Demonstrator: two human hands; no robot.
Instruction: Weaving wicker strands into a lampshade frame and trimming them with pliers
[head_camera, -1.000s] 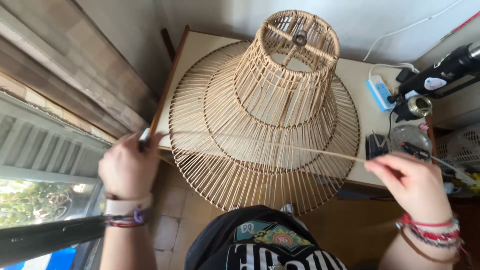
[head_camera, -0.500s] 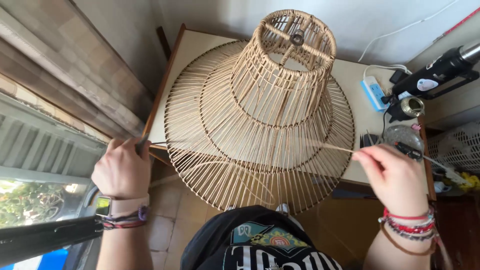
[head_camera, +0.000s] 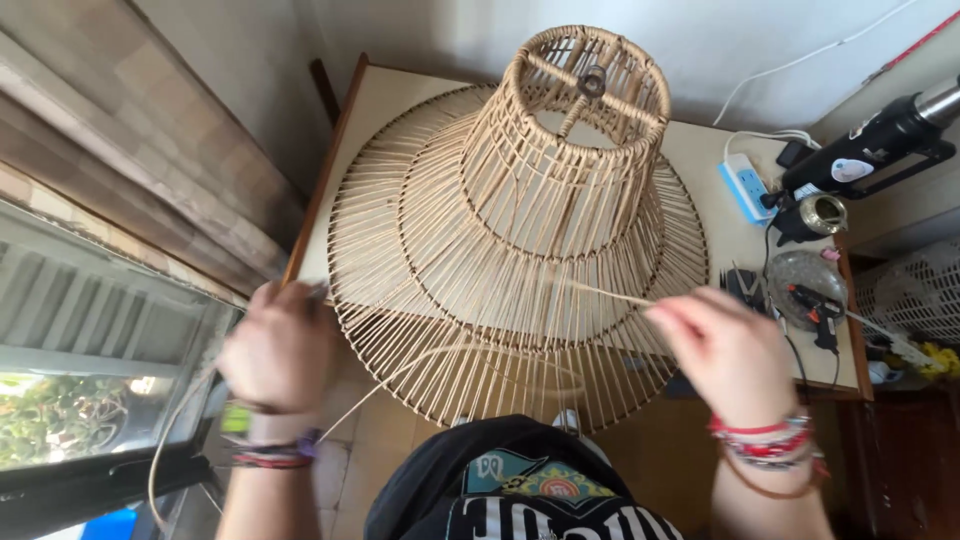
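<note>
Black printed shirt (head_camera: 520, 500), beaded bracelets (head_camera: 765, 445) on wrists

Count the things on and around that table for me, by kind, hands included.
Hands: 2, left hand and right hand
Rattan lampshade: 1
Loose rattan strand: 1
Power strip: 1
Glue guns: 2, large glue gun and small glue gun
Table: 1
Total: 8

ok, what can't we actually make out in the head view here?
- Left hand: motion-blurred; its grip, and any tool in it, is unreadable.
- Right hand: blurred; its fingertips meet the rattan strand, but the pinch itself is unclear.
- Strand loop: where it enters the rattan lampshade is lost among the spokes.
- Table: its near edge is hidden under the lampshade.
- Clutter by the power strip: too small to identify.
</note>
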